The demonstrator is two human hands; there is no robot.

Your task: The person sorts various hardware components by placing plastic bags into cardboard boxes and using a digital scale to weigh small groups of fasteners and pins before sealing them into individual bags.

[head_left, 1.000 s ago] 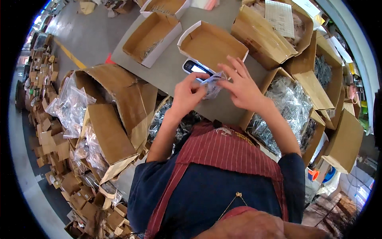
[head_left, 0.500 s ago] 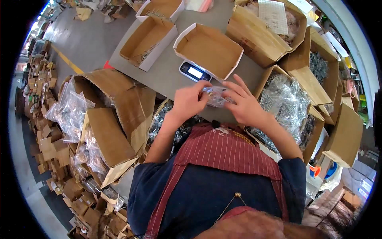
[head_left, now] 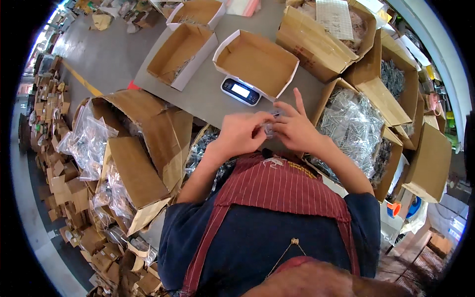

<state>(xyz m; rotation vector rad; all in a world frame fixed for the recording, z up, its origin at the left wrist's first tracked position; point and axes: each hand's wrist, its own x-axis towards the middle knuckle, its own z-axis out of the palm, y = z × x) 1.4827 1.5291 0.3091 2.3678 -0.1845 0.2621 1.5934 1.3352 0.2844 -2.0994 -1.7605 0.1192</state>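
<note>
Close to the table's near edge, a small clear plastic bag (head_left: pixel 269 129) is bunched between my two hands. My left hand (head_left: pixel 242 132) pinches its left side, the fingers slightly smeared by motion. On the other side, my right hand (head_left: pixel 299 129) grips the bag with thumb and fingertips while one finger points up and away. What the bag contains is hidden by my fingers. Just beyond my hands is a small digital scale (head_left: pixel 241 91) with a lit display, and a shallow white-edged cardboard tray (head_left: pixel 257 62) rests partly over it.
Two more trays, one cardboard tray (head_left: pixel 175 54) and a farther tray (head_left: pixel 198 11), hold a few thin metal pieces. A carton (head_left: pixel 346 123) of bagged metal screws or pins stands at right, beside other cartons. At left, a large open carton (head_left: pixel 153 119) adjoins clear bags (head_left: pixel 89 141).
My hands have drawn closer together, and the bag, spread out before, is now bunched up between my fingers. My left hand moved slightly right and lower.
</note>
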